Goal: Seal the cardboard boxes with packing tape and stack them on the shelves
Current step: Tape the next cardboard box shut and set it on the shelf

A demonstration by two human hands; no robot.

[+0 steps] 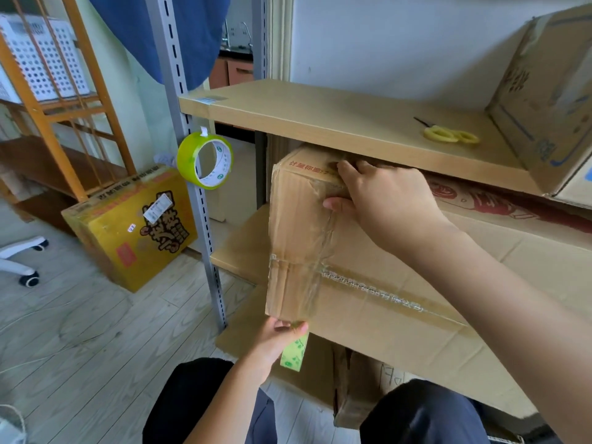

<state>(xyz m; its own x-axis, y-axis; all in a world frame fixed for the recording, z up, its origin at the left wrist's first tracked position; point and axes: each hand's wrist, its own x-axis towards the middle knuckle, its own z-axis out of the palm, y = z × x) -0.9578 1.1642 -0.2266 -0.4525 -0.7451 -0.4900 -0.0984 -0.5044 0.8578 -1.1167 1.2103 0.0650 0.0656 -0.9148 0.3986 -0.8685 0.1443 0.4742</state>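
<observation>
Pale wood shelves (336,113) run between grey slotted uprights (179,100), above a light plank floor (96,331). A brown cardboard box (352,277) sits on the lower shelf, jutting past its front edge, clear tape along its seam. The right hand (381,200) presses flat on the box's upper end, fingers straight. The left hand (282,334) pinches a green strip of tape (294,352) at the box's bottom corner. A green tape roll (205,161) hangs on the upright. Yellow scissors (448,134) lie on the upper shelf beside another box (544,100). A yellow box (131,229) rests on the floor.
</observation>
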